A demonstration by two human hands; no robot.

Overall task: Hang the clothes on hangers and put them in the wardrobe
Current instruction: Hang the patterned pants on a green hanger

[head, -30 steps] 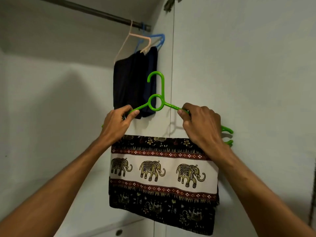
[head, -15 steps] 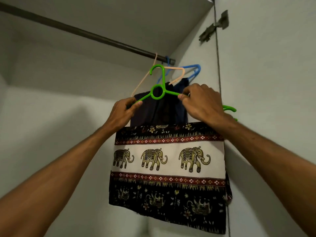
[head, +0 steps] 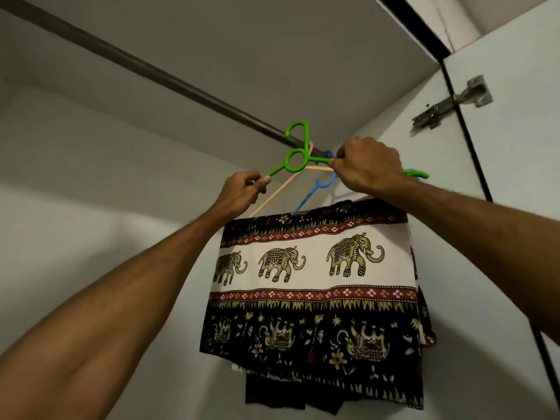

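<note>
A green plastic hanger (head: 295,160) carries a folded elephant-print cloth (head: 315,286) in black, white and red. My left hand (head: 242,194) pinches the hanger's left arm and my right hand (head: 368,168) grips its right arm. The hanger's hook is raised to the dark wardrobe rail (head: 145,69) and overlaps it near the rail's right end. Whether the hook sits over the rail I cannot tell.
Behind the cloth hang a peach hanger (head: 283,186) and a blue hanger (head: 318,189) with dark clothes (head: 272,395) showing below. The wardrobe's side wall and a metal door hinge (head: 448,103) are close on the right. The rail runs bare to the left.
Both hands have lifted the green hanger with the cloth upward, from below the rail to the rail itself. The view has tilted up towards the wardrobe top.
</note>
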